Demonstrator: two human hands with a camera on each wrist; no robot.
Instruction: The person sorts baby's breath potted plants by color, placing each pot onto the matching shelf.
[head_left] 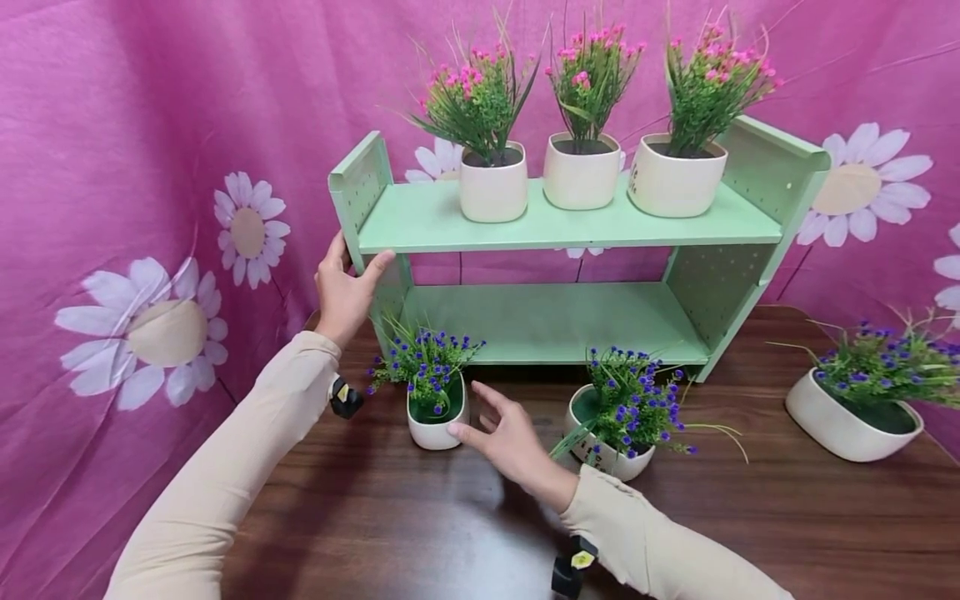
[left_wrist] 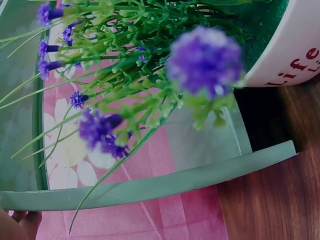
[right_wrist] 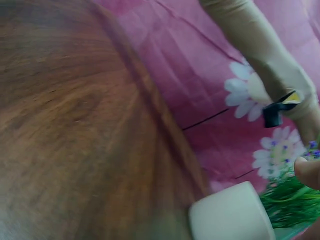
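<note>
My left hand (head_left: 345,292) holds the left side panel of a green two-tier shelf (head_left: 570,225), thumb at the front edge, the other fingers on the outer side. Only its fingertips (left_wrist: 30,225) show in the left wrist view. Beside a white pot of purple flowers (head_left: 438,433), my right hand (head_left: 517,442) has its fingers spread, the thumb at the pot's right side; whether it touches is unclear. That pot stands on the table before the shelf's left end. Behind my right wrist is a second purple-flowered pot (head_left: 611,458), with lettering on its side.
Three white pots of pink flowers, left (head_left: 493,192), middle (head_left: 581,179) and right (head_left: 678,183), stand on the upper tier. Another purple-flowered pot (head_left: 851,425) is at the right of the wooden table (head_left: 420,533). Pink cloth (head_left: 285,100) with daisies hangs behind.
</note>
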